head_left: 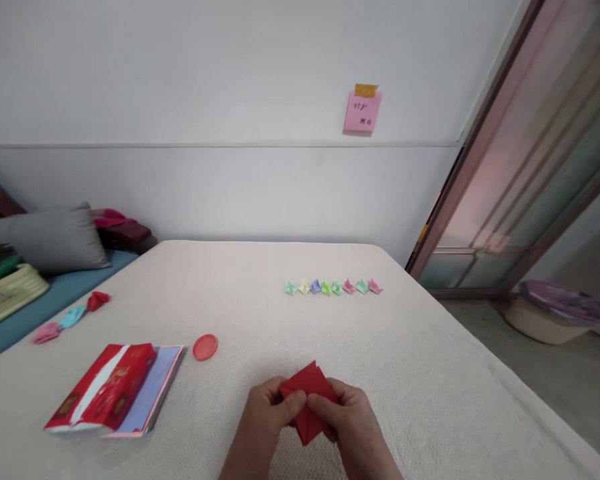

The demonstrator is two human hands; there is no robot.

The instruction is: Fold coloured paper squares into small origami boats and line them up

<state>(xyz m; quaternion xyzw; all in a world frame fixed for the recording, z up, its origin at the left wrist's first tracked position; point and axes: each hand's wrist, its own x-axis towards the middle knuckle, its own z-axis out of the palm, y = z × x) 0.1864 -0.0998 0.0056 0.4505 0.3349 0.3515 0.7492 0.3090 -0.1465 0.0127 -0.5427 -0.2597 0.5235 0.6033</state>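
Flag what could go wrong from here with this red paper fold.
The left hand and right hand both pinch the red paper near its middle, thumbs covering the fold; a slipping grip could skew the crease unnoticed. The three folded pieces lie near the left edge of the table, so a passing arm might sweep them off.

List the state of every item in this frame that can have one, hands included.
red paper: partly folded, held just above the table.
left hand: closed, pinching the red paper's left side.
right hand: closed, pinching its right side.
small folded pieces: seven, folded, lined up in a row.
paper pack: lying flat, red wrapper over pale sheets.
red disc: lying flat beside the pack.
pink note: stuck up with tape.
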